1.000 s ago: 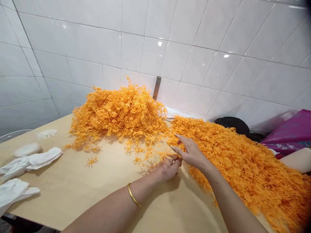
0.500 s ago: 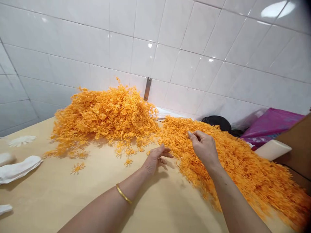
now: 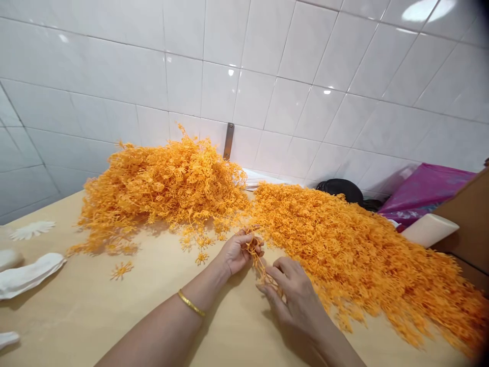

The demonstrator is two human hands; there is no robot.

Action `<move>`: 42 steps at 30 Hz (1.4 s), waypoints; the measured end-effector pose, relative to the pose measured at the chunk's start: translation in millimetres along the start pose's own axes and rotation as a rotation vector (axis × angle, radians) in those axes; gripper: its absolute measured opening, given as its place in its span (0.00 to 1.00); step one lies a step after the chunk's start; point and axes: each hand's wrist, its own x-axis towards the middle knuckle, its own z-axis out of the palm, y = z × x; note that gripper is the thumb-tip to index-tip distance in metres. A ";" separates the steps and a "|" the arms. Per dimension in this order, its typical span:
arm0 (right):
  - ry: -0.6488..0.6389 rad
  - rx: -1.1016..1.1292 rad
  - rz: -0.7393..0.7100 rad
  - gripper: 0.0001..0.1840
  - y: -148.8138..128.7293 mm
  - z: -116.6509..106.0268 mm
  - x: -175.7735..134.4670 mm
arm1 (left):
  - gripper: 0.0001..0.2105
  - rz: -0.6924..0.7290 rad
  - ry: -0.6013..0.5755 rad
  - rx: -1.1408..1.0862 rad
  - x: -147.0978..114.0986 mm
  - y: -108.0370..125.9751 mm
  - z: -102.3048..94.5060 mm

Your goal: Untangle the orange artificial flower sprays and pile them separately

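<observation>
- Orange artificial sprig [image 3: 259, 266]: thin, stringy, plastic-looking; ran between both hands over smooth, pale tabletop [image 3: 76, 316].
- Frizzy mound [image 3: 164, 183] sat behind; flatter, matted heap [image 3: 351, 250] spread right.
- Left hand [image 3: 237, 252] was pinched on upper stems.
- Right hand [image 3: 296, 293]: thumb, forefinger straddled lower stems; couldn't tell if clamped.

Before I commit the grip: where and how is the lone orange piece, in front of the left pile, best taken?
Probably pinch the lone orange piece at its centre, coming down from above on the near side: its thin prongs splay outward, and the left orange pile rises behind it.
</observation>
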 end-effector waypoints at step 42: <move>-0.208 -0.078 0.107 0.27 29.6 2.4 -24.5 | 0.12 -0.031 -0.117 -0.063 -1.5 24.5 -4.6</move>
